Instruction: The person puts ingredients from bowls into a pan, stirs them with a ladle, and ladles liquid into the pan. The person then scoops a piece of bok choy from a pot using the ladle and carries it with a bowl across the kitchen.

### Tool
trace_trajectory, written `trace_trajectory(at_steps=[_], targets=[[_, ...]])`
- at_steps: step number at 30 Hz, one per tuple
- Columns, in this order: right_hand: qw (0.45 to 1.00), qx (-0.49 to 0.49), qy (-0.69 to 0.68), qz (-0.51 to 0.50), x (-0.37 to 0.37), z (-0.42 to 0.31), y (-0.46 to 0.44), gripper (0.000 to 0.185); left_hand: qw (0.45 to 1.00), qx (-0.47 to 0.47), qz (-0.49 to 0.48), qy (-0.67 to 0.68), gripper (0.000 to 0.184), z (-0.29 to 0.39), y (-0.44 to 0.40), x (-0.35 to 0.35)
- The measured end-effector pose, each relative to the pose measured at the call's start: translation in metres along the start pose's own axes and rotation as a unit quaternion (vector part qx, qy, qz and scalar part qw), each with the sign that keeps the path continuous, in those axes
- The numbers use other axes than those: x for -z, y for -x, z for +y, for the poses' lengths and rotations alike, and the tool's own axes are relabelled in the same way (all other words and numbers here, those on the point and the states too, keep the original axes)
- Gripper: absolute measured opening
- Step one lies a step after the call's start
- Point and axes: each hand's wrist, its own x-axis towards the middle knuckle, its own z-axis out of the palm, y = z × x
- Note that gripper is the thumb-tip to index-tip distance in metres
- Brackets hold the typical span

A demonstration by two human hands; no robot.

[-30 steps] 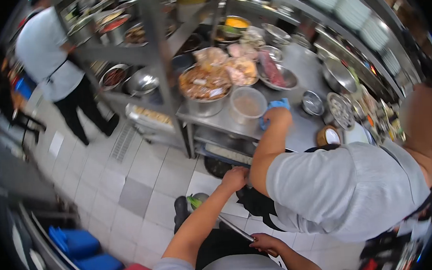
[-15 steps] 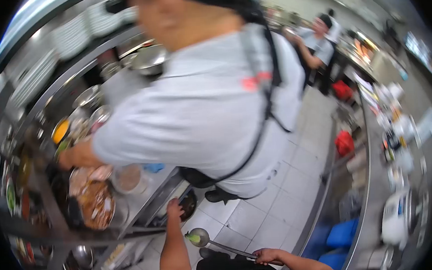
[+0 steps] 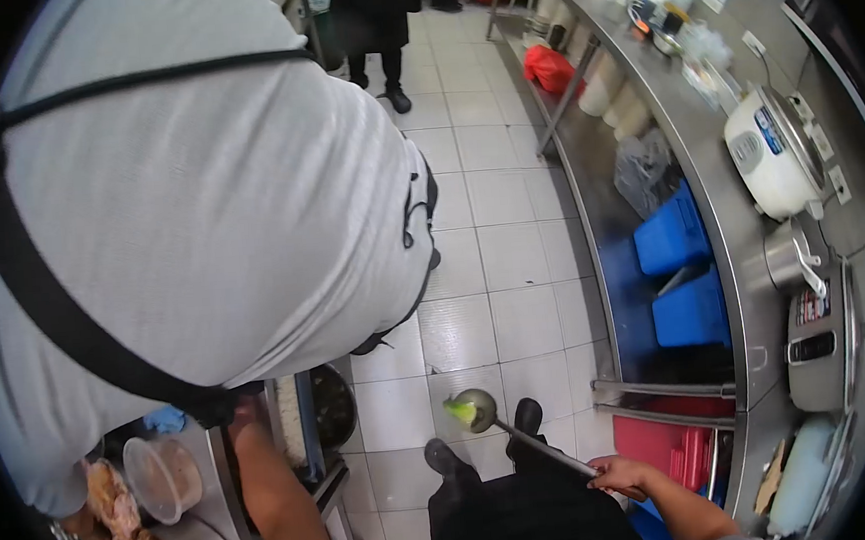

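Observation:
My right hand (image 3: 620, 478) is closed around the handle end of a long metal ladle (image 3: 545, 447). Its round bowl (image 3: 479, 410) hangs over the floor tiles and has a piece of green vegetable (image 3: 459, 410) in it. At the lower left, my left hand (image 3: 249, 415) reaches up beside the prep table, near the black strap at a co-worker's waist; its fingers are too hidden to read. Close to it on the table are a clear plastic tub (image 3: 164, 477) of pale contents and a blue cloth (image 3: 165, 419).
A co-worker's back (image 3: 197, 206) fills the upper left. Another person stands farther up the aisle. Along the right runs a steel counter (image 3: 686, 142) with a white rice cooker (image 3: 767, 151), a metal pot and blue bins (image 3: 689, 309) underneath. A dark round pan (image 3: 333, 407) sits low at left.
The view has swung right, towards the aisle and right counter. The co-worker's back now fills the upper left. My right hand still holds the ladle, and my left arm reaches beside the table.

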Motion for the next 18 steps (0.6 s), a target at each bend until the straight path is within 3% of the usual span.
trace_trajectory(at_steps=[5, 6, 7, 9, 11, 14, 16, 17, 18], targets=[[0.990, -0.027, -0.067, 0.123, -0.006, 0.024, 0.033, 0.019, 0.943, -0.253, 0.195, 0.088, 0.060, -0.009, -0.015, -0.016], [0.988, -0.029, -0.072, 0.132, -0.005, 0.034, 0.035, 0.019, 0.942, -0.256, 0.192, 0.097, 0.060, -0.017, -0.018, -0.028], [0.984, -0.026, -0.097, 0.148, -0.004, 0.049, 0.036, 0.019, 0.959, -0.221, 0.154, 0.090, 0.061, -0.020, -0.018, -0.028], [0.973, -0.006, -0.149, 0.176, -0.002, 0.067, 0.039, 0.018, 0.999, -0.004, -0.016, 0.036, 0.064, 0.003, -0.017, -0.013], [0.968, -0.009, -0.160, 0.194, -0.007, 0.069, 0.045, 0.018, 0.983, 0.132, -0.125, 0.006, 0.067, 0.032, -0.007, 0.009], [0.956, 0.010, -0.200, 0.213, -0.010, 0.077, 0.047, 0.018, 0.978, 0.130, -0.146, 0.066, 0.056, 0.072, 0.025, 0.042], [0.949, 0.030, -0.231, 0.212, -0.011, 0.072, 0.051, 0.019, 0.933, 0.088, -0.110, 0.331, 0.048, 0.023, 0.027, -0.019], [0.944, 0.047, -0.253, 0.205, -0.013, 0.065, 0.055, 0.020, 0.725, 0.324, -0.047, 0.605, 0.043, 0.031, 0.032, -0.018], [0.940, 0.064, -0.273, 0.197, -0.012, 0.059, 0.059, 0.022, 0.387, 0.503, 0.022, 0.773, 0.042, 0.033, 0.038, -0.020]])
